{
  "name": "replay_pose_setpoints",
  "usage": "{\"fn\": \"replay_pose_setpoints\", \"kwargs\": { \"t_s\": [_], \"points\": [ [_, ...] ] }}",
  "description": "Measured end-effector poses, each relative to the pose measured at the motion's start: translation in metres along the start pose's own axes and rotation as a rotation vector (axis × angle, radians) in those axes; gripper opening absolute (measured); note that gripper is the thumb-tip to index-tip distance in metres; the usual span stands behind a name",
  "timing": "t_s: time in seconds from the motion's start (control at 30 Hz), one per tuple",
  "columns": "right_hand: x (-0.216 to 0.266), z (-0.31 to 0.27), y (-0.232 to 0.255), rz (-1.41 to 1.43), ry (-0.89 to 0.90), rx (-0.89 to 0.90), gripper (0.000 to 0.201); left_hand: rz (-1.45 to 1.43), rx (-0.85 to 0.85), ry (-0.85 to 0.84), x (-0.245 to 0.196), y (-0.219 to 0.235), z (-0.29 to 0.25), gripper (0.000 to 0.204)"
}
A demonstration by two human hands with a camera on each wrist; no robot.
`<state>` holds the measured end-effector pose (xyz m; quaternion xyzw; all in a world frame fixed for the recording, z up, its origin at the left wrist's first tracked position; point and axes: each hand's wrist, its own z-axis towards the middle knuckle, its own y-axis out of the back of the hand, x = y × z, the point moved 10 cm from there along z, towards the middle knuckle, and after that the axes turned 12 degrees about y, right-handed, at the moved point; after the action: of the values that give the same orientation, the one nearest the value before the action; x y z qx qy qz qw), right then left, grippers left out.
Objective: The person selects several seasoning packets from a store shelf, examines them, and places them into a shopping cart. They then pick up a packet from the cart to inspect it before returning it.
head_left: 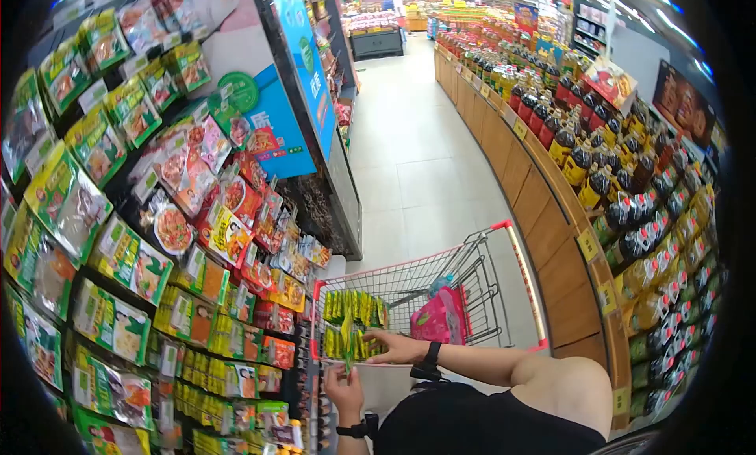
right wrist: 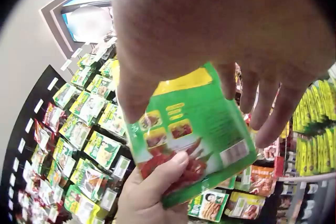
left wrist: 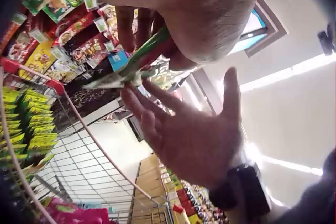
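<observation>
My left hand [head_left: 344, 392] grips a green seasoning packet [right wrist: 197, 113] by its lower edge, the thumb [right wrist: 170, 174] pressed on its face. That face carries a yellow band, small food pictures, red chillies and a barcode. In the head view the packet appears nearly edge-on above the cart's near end. Spread beside it, my right hand [left wrist: 191, 134] has fairly straight fingers, with fingertips right at the packet's edge in the left wrist view. Rows of yellow-green packets [head_left: 335, 345] sit behind it in the shopping cart [head_left: 402, 275].
A pink bag [head_left: 441, 317] lies in the cart. Racks of hanging packets [head_left: 126, 321] line the left side. Wooden shelving [head_left: 543, 219] stacked with bottles [head_left: 587, 152] runs along the right. A tiled aisle [head_left: 402, 164] stretches ahead between them, past a blue sign panel [head_left: 303, 61].
</observation>
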<state>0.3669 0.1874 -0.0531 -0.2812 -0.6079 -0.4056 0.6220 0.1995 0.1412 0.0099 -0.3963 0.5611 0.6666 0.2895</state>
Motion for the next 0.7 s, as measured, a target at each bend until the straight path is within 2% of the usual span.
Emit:
{"fn": "replay_pose_setpoints", "kwargs": {
  "t_s": [0.1,0.13,0.17,0.23,0.3,0.37,0.47,0.57,0.6,0.67,0.7],
  "points": [
    [0.029,-0.010,-0.018,0.403,0.015,0.033,0.074,-0.028,-0.034,-0.196,-0.039,-0.019,-0.007,0.022],
    [0.019,-0.007,-0.019,0.322,0.160,0.010,0.069,0.012,-0.038,-0.275,-0.055,-0.023,-0.010,0.025],
    [0.007,-0.010,-0.022,0.232,0.048,0.153,0.061,0.059,-0.041,-0.340,-0.071,-0.029,-0.016,0.028],
    [-0.008,-0.016,-0.017,0.358,-0.079,0.107,0.048,0.025,0.072,-0.315,-0.081,-0.043,-0.017,0.033],
    [0.009,-0.014,-0.004,0.274,0.061,0.026,0.041,-0.012,0.164,-0.255,-0.066,-0.052,-0.016,0.034],
    [-0.028,-0.025,-0.015,0.493,-0.178,0.112,0.037,0.039,0.160,-0.250,-0.048,-0.047,-0.017,0.044],
    [-0.022,-0.030,-0.015,0.462,-0.192,0.073,0.034,0.163,-0.046,-0.059,-0.014,-0.023,-0.014,0.057],
    [-0.011,-0.022,-0.017,0.382,-0.200,0.123,0.028,-0.022,-0.095,0.105,0.011,0.000,-0.011,0.057],
    [-0.017,-0.019,-0.019,0.362,-0.217,0.171,0.027,-0.091,-0.041,0.191,0.015,0.001,-0.012,0.049],
    [-0.017,-0.007,-0.022,0.294,-0.241,0.204,0.026,-0.336,0.254,0.296,0.053,-0.032,-0.017,0.044],
    [-0.011,0.002,-0.022,0.247,-0.251,0.188,0.026,-0.458,0.409,0.343,0.051,-0.040,-0.016,0.042]
  ]
}}
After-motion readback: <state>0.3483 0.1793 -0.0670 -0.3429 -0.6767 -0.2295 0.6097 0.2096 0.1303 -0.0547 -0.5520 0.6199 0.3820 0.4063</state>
